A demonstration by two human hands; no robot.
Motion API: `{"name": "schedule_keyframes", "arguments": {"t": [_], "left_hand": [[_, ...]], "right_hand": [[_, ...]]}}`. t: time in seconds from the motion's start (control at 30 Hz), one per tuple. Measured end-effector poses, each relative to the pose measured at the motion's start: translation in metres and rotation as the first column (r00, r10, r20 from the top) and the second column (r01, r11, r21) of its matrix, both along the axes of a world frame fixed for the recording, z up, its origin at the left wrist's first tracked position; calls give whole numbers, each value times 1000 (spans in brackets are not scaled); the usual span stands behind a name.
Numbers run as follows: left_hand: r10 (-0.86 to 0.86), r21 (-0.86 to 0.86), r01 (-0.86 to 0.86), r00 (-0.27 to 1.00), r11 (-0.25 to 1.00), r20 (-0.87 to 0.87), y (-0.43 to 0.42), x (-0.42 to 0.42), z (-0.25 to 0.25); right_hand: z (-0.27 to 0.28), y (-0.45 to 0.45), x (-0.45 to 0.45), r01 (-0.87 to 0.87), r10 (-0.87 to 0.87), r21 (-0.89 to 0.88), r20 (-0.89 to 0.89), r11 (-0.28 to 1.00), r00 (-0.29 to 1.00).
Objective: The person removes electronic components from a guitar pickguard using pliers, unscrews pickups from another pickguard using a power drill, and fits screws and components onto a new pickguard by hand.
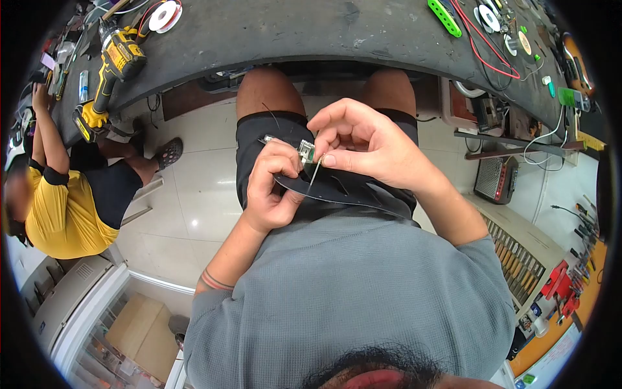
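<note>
In my lap, my left hand is closed around the near-left part of a thin black curved plate. A small component with silvery metal and a green part stands up at the plate's edge, beside my left fingertips. My right hand reaches in from the right, thumb and fingers pinched at the upper end of a thin, light-coloured strip or wire next to that component. Its lower end reaches the plate. A thin dark wire sticks up above my left hand.
A dark workbench spans the front. On it are a yellow cordless drill, a wire spool, a green slotted strip and red wire. A person in a yellow shirt sits at left. A speaker-like box stands right.
</note>
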State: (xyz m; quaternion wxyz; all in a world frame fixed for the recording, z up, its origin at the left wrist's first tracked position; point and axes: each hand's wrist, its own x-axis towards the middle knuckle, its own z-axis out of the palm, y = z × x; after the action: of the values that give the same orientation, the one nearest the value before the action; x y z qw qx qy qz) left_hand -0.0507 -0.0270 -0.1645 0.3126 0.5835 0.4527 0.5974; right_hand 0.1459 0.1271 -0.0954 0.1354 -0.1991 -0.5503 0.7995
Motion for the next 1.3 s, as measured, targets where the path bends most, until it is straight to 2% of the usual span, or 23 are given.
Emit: {"name": "schedule_keyframes", "arguments": {"t": [0.07, 0.17, 0.27, 0.47, 0.67, 0.77, 0.83, 0.87, 0.9, 0.97, 1.0, 1.03, 1.07, 1.1, 1.17, 1.23, 1.27, 1.3], "left_hand": [[13, 24, -14, 1000, 1000, 23, 1, 1, 0], [21, 45, -22, 999, 999, 32, 3, 1, -1], [39, 56, -40, 999, 998, 15, 2, 2, 2], [49, 52, -49, 999, 997, -2, 0, 0, 4], [76, 15, -76, 997, 997, -27, -1, -2, 15], [56, 8, -55, 997, 998, -48, 1, -1, 22], [38, -27, -40, 996, 999, -86, 1, -3, 23], [26, -35, -29, 997, 999, -75, 2, -4, 24], [18, -43, -21, 998, 999, -68, 3, -5, 25], [4, -57, -6, 999, 998, -39, 5, -7, 27], [-2, -66, 0, 1000, 998, -27, 5, -6, 29], [5, -75, -5, 1000, 997, -6, 4, -5, 29], [12, -81, -11, 1000, 997, 13, 4, -4, 29], [18, -89, -15, 999, 996, 31, 3, -3, 30], [-5, -87, 4, 1000, 996, -18, 5, -4, 32], [-15, -105, 9, 998, 994, -59, 5, -4, 35], [-5, -120, -2, 999, 993, -50, 4, -2, 36], [1, -115, -9, 998, 993, -63, 6, -2, 36]], "right_hand": [[5, 5, -2, -61, 61, 94, 4, 994, 998], [8, 11, -7, -185, 183, 139, 33, 973, 983], [13, 10, -10, -285, 283, 20, 67, 958, 957], [-8, 7, -7, -217, 216, -100, -25, 971, 976], [-12, -2, -7, -175, 177, 30, -93, 984, 980], [-12, -1, -3, -182, 178, -63, -71, 981, 981], [7, 14, 7, -195, 186, 125, 80, 973, 979], [8, 22, 13, -166, 146, 253, 96, 953, 985], [17, 34, 24, -137, 96, 352, 132, 926, 987], [32, 66, 50, 122, -202, 655, 48, 746, 978], [43, 81, 66, 309, -411, 589, 43, 747, 911], [43, 103, 82, 450, -583, 654, -17, 608, 812], [44, 126, 98, 452, -694, 783, -36, 427, 719], [46, 147, 110, 312, -761, 908, 11, 280, 649], [25, 182, 135, -35, -769, 997, 75, 68, 635], [20, 189, 135, -113, -727, 991, 130, 73, 675], [16, 188, 131, -63, -717, 989, 138, 131, 683], [9, 190, 128, -49, -721, 993, 110, 105, 685]]}}
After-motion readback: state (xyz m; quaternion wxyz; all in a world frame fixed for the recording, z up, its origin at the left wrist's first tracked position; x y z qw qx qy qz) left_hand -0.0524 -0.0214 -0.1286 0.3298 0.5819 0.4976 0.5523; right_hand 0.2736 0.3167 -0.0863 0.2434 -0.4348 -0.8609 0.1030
